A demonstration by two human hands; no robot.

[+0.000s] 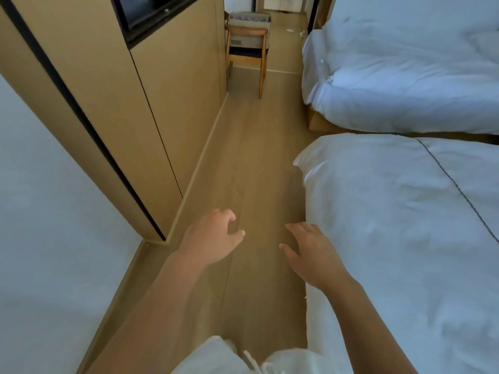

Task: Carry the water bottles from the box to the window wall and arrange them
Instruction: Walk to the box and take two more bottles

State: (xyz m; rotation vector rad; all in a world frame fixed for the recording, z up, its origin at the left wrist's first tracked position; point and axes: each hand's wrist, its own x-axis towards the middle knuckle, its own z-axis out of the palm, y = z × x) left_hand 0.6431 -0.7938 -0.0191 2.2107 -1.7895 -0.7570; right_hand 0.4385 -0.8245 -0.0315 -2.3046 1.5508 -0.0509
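Looking down the aisle, both hands empty, bottles way up ahead

Walking view here: we've got the box (248, 22) sitting on the wooden chair (247, 54) at the far end of the aisle, well apart from us. In its open top we can make out a row of water bottles (249, 17), just pale caps really, too small and blurry to count. The chair back covers the lower part of the box, and there's a label on its side we can't read.

Our left hand (212, 238) hangs out in front over the wood floor (251, 157), fingers loosely curled with thumb and forefinger apart, grip holding nothing. Our right hand (310, 252) is spread wide, fingers straight-ish, also holding nothing, right beside the corner of the near bed (391, 225).

Hard to make out: the top edge of the view cuts off whatever stands beyond the chair, and some small white scraps (293, 31) lie on the floor near there, can't tell what they are.

Around us: tan cabinet panels (162, 90) along the left with a dark screen (143, 12) set in up top, a white wall (40, 211) nearer us, and a second bed (405, 76) with rumpled white covers further up on the right. The aisle runs narrow between the cabinets and the beds.
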